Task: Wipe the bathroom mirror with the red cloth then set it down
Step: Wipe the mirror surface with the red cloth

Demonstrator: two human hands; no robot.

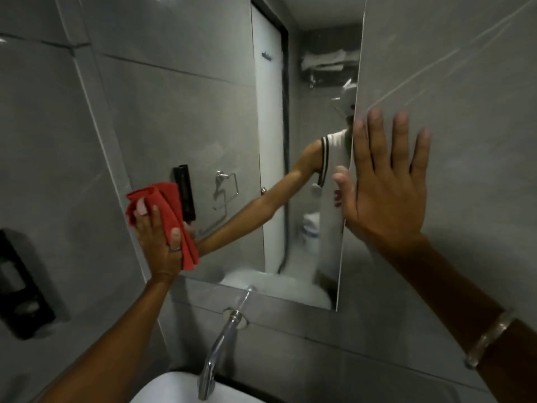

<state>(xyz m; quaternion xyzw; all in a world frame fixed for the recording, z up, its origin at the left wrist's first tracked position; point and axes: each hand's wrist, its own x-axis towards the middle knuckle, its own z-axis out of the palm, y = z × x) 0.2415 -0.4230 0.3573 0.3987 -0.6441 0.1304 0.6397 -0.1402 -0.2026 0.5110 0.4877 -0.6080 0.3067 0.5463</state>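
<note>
The bathroom mirror (203,112) fills the wall ahead, its right edge running down beside my right hand. My left hand (158,242) presses the red cloth (170,207) flat against the mirror's lower left part, with a ring on one finger. The cloth is bunched under my palm and hangs down past my thumb. My right hand (383,181) lies flat with spread fingers on the grey tiled wall just right of the mirror's edge, holding nothing. The mirror reflects my arm, a white door and a towel holder.
A chrome wall tap (220,341) juts out below the mirror over a white basin (174,388) at the bottom. A black soap dispenser (20,283) is fixed to the left wall. Grey tiles (465,82) cover the right wall.
</note>
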